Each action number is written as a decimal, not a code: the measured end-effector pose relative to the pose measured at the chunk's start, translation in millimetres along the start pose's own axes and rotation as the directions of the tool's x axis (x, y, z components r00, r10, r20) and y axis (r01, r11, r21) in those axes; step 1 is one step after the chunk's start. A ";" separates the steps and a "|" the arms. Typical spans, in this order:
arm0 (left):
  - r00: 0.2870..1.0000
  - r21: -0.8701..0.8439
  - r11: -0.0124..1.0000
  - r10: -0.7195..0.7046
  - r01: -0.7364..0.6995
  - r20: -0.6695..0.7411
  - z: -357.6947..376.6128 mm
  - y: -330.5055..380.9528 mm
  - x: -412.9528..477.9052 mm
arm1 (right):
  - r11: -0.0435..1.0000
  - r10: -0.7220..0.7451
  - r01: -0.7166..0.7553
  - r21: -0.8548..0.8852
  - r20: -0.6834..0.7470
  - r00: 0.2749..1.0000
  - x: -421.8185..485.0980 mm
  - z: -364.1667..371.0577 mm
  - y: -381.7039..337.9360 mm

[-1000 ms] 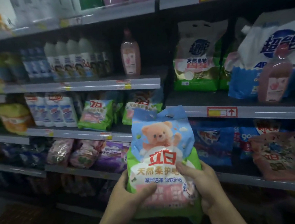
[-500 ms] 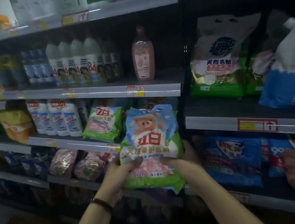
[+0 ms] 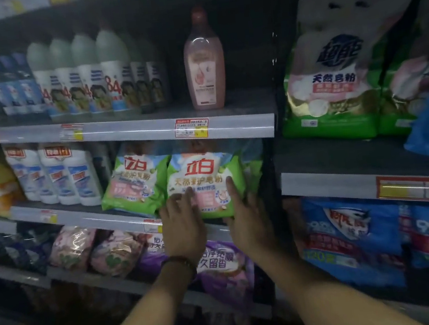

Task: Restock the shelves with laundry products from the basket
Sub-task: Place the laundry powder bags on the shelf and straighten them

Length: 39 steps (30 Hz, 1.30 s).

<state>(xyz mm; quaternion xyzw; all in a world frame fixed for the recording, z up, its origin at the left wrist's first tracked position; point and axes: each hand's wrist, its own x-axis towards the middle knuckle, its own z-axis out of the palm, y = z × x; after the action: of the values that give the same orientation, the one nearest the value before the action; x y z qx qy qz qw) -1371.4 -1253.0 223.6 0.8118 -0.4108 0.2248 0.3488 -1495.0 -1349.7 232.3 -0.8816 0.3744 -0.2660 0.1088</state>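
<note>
Seating the green soap-powder bag on the middle shelf, upright, label outward, just beside a matching bag so the facing lines up. Its bottom edge overhangs the shelf lip, so it likely needs pushing back. My left hand lies flat on the lower front, fingers spread, gripping nothing. My right hand is open too, fingers against the bag's right side, steadying it. Basket not in view.
</note>
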 end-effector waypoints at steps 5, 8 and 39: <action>0.983 -0.074 0.997 0.026 -0.012 0.181 13.9 0.8 -28.9 | 0.996 0.085 -0.087 0.009 0.130 0.988 3.5 -8.6 -9.6; 0.953 -0.069 0.997 0.057 -0.038 0.299 11.1 -4.5 -16.2 | 0.996 0.080 -0.084 0.009 0.199 0.977 -6.2 -15.5 -14.6; 0.634 -0.513 0.836 0.292 0.195 0.716 46.1 281.6 -222.9 | 0.555 0.704 -0.560 0.615 0.011 0.710 -285.8 -181.7 302.6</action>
<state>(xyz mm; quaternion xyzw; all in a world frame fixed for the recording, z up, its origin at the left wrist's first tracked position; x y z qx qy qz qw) -1724.9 -1292.0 155.5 0.6812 -0.5884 -0.2610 0.3487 -1942.5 -1353.7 154.8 -0.5702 0.5788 -0.4112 0.4133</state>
